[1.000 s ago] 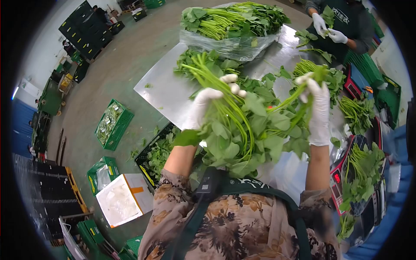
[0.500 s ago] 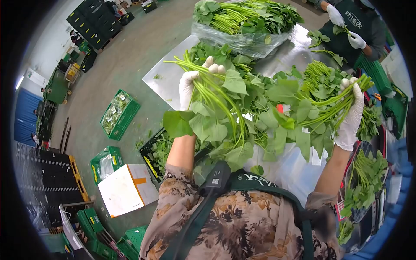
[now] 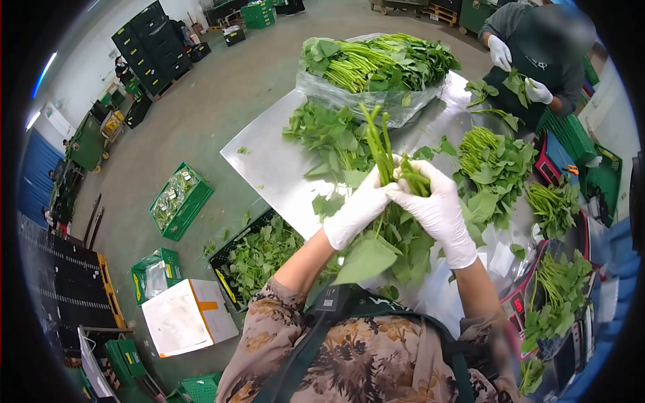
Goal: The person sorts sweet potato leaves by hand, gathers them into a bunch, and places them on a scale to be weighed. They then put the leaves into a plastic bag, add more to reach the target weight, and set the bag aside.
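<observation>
My left hand (image 3: 359,207) and my right hand (image 3: 435,205), both in white gloves, meet above the near part of the metal table (image 3: 259,148). Each is closed around stems of leafy greens (image 3: 379,151). The stem ends point up and away, and the broad leaves hang down beneath my hands. Loose greens (image 3: 329,134) lie on the table beyond my left hand. Right of my right hand rests a thick bunch of greens (image 3: 497,164), with a smaller bunch (image 3: 554,208) beyond it. Some of my fingers are hidden behind the stems.
A plastic bag (image 3: 410,107) heaped with greens stands at the table's far side. A co-worker (image 3: 568,67) holds leaves at the far right. Scales with a red display (image 3: 517,304) carry greens at right. A black crate (image 3: 225,285) and a white box (image 3: 168,319) stand left.
My hands were wide apart, each with a bunch of greens. They have come together in the middle, and the stems now stand side by side. The view has tilted up slightly.
</observation>
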`<state>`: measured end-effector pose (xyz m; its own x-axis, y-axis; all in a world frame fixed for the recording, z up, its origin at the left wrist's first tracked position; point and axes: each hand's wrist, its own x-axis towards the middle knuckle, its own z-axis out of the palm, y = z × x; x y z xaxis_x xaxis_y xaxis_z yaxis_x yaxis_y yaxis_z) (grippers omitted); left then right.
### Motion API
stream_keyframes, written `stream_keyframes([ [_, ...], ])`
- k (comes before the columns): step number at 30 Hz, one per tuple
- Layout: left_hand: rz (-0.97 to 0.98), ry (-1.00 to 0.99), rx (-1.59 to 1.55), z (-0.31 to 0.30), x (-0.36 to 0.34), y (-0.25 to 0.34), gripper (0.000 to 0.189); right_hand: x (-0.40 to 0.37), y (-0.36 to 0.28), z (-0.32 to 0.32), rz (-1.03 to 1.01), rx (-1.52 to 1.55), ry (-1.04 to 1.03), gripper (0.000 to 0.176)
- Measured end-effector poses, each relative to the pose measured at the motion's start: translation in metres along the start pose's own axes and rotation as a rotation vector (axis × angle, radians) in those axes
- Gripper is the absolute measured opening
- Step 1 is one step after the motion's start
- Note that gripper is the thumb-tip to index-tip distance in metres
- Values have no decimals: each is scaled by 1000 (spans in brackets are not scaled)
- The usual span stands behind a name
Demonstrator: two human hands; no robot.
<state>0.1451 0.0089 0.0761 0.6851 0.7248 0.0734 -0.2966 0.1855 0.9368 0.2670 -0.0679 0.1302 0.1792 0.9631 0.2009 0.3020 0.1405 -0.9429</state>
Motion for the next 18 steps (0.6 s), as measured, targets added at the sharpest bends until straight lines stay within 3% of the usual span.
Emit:
stream_keyframes([
  [1,-59,16,11,1,0,-3,47,-1,-1,0,16,-8,5,42],
  [6,10,-156,65,0,2,-15,74,-1,20,-6,48,88,42,28],
  [9,-64,-226,2,4,0,-6,74,-1,27,-12,69,194,24,24],
  [10,-180,-176,48,7,-3,3,72,0,27,-15,69,167,63,23],
  [13,-153,-171,56,6,-4,4,69,0,29,-19,80,335,23,22],
  [18,-136,-213,8,3,-2,-10,63,-4,33,-15,68,115,-67,24],
])
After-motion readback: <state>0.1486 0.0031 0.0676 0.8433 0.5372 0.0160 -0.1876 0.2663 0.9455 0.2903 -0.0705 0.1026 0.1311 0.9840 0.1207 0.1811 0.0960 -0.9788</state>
